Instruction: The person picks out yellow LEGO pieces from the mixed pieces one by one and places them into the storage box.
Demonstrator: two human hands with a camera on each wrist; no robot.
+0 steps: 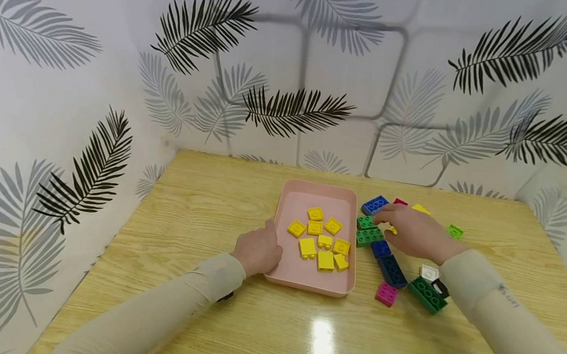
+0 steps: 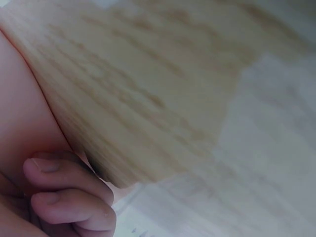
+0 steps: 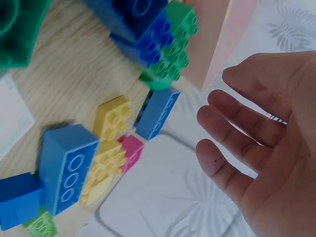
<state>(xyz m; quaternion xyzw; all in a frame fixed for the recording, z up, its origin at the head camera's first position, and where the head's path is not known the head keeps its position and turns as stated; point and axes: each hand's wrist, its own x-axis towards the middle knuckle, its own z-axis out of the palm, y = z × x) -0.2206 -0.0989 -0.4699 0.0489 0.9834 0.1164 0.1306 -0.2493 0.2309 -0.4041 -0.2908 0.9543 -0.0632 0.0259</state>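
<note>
A shallow pink tray [image 1: 285, 273] holds several yellow toy building bricks [image 1: 308, 249]. At the tray's left side, my left hand [image 1: 258, 249] grips the rim; its curled fingers [image 2: 74, 190] show in the left wrist view, where the rim itself is hard to make out. Over the loose bricks right of the tray hovers my right hand [image 1: 417, 232], fingers apart and loosely bent, nothing held. Nearest to it are two green bricks [image 1: 369, 237], a blue brick [image 1: 375, 205] and a yellow brick [image 1: 420, 209], partly hidden behind the hand.
Nearer the front lie a dark blue brick [image 1: 393, 271], a magenta brick [image 1: 387, 294], a long green brick [image 1: 427, 295] and a white brick [image 1: 429, 273]. A lime brick [image 1: 455, 231] is farther right. Leaf-patterned sheeting [image 1: 327, 141] rises behind the wooden table [image 1: 211, 193].
</note>
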